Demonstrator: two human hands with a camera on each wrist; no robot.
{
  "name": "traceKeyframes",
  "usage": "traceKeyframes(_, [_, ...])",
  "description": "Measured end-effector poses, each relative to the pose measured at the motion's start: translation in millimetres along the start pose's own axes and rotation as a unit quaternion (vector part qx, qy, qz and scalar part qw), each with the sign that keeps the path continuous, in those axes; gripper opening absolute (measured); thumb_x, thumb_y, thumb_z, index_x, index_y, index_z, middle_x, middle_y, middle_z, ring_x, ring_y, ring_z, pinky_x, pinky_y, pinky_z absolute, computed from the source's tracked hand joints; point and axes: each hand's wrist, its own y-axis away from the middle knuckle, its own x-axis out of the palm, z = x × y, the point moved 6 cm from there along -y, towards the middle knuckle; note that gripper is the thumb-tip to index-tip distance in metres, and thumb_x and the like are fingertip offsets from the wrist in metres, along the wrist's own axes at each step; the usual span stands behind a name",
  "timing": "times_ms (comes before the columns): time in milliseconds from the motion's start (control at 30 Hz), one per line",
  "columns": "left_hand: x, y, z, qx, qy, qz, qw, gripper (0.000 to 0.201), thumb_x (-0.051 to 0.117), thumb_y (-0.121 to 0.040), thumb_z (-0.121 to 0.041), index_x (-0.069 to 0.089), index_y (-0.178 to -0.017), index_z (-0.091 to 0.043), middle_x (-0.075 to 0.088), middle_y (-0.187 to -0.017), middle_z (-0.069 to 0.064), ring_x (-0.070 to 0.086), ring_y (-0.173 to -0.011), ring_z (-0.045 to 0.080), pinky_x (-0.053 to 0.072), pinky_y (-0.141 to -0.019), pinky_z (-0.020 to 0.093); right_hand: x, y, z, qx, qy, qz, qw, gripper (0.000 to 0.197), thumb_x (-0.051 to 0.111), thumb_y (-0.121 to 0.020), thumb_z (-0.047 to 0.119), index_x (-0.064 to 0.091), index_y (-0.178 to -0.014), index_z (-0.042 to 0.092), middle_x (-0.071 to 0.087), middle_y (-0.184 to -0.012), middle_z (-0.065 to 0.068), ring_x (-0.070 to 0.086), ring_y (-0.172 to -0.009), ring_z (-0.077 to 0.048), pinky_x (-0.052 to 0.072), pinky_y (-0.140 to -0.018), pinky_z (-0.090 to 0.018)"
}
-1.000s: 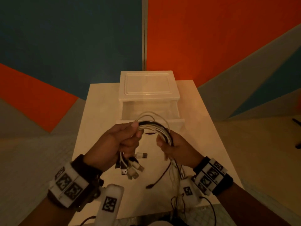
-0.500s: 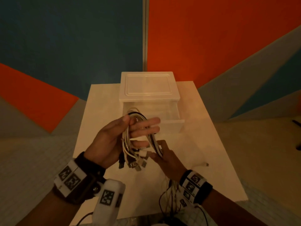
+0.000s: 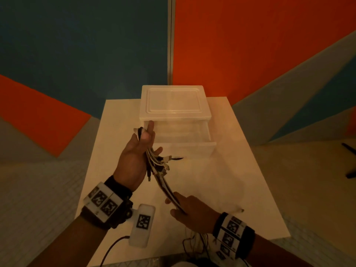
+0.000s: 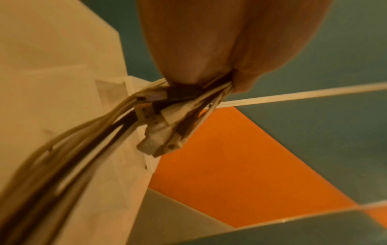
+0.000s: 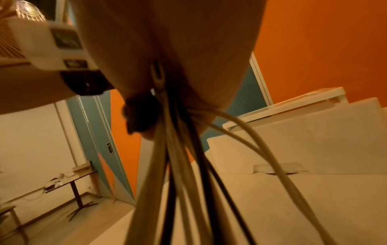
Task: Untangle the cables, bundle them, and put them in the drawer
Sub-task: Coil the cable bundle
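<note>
A bundle of white and black cables (image 3: 163, 183) stretches slantwise between my two hands above the table. My left hand (image 3: 134, 157) pinches its upper, folded end between thumb and fingers, and several USB plugs (image 3: 163, 164) stick out beside the palm. Lower down and nearer me, my right hand (image 3: 192, 211) grips the strands. The white drawer (image 3: 192, 148) stands pulled open just behind the left hand, and its inside looks bare. The left wrist view shows the plugs (image 4: 159, 126) below the left hand's fingers (image 4: 199, 49). In the right wrist view the cables (image 5: 178, 165) run out from the right hand (image 5: 178, 41).
The drawer belongs to a white plastic unit (image 3: 173, 101) at the far end of the white table (image 3: 231, 180). One loose cable end (image 3: 239, 210) lies on the table by my right wrist. More thin wires (image 3: 194, 241) hang at the near edge. Painted walls enclose the table.
My left hand has lifted and turned the folded end upward. My right hand has slid down the strands toward me, drawing the bundle out straight between the hands.
</note>
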Motion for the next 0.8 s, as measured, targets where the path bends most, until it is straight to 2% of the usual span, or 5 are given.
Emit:
traceKeyframes(133, [-6, 0, 2, 0.048, -0.14, -0.003, 0.989, 0.049, 0.043, -0.099, -0.039, 0.035, -0.147, -0.035, 0.059, -0.091, -0.001, 0.059, -0.066, 0.013, 0.057, -0.067, 0.041, -1, 13, 7, -0.003, -0.012, 0.025, 1.0, 0.031, 0.052, -0.094, 0.031, 0.052, -0.125, 0.028, 0.06, -0.07, 0.008, 0.062, -0.06, -0.014, 0.056, -0.066, -0.032])
traceKeyframes(300, [-8, 4, 22, 0.083, -0.336, 0.114, 0.931, 0.057, 0.036, -0.097, -0.052, 0.028, -0.15, -0.035, 0.038, -0.153, -0.006, 0.037, -0.135, 0.04, 0.04, -0.103, 0.054, -36, 23, 18, -0.025, 0.051, -0.008, 0.998, 0.022, 0.06, -0.084, 0.024, 0.062, -0.105, 0.018, 0.061, -0.073, -0.004, 0.058, -0.062, -0.02, 0.046, -0.059, -0.034])
traceKeyframes(467, [8, 17, 44, 0.048, -0.441, 0.205, 0.873, 0.056, 0.027, -0.095, -0.057, 0.052, -0.127, -0.018, 0.067, -0.107, -0.015, 0.062, -0.089, -0.002, 0.046, -0.08, 0.024, -71, 21, 41, -0.072, 0.122, 0.0, 0.99, 0.019, 0.058, -0.093, 0.03, 0.065, -0.093, 0.012, 0.059, -0.073, 0.003, 0.056, -0.065, -0.012, 0.041, -0.062, -0.028])
traceKeyframes(600, [11, 24, 54, 0.065, -0.52, 0.253, 0.813, 0.039, 0.028, -0.096, -0.056, 0.043, -0.105, -0.022, 0.062, -0.075, 0.004, 0.062, -0.07, 0.024, 0.051, -0.066, 0.043, -91, 17, 58, -0.077, 0.078, 0.005, 0.994, 0.024, 0.057, -0.095, 0.039, 0.071, -0.101, 0.019, 0.069, -0.074, 0.0, 0.063, -0.064, -0.011, 0.049, -0.065, -0.031])
traceKeyframes(800, [17, 45, 65, -0.104, -0.278, 0.28, 0.913, 0.044, 0.044, -0.094, -0.057, 0.048, -0.099, -0.014, 0.05, -0.068, 0.004, 0.049, -0.051, 0.024, 0.044, -0.051, 0.04, -109, 5, 66, -0.064, -0.011, 0.026, 0.998, 0.021, 0.074, -0.084, 0.033, 0.061, -0.091, 0.017, 0.068, -0.076, -0.004, 0.062, -0.065, -0.009, 0.049, -0.062, -0.027])
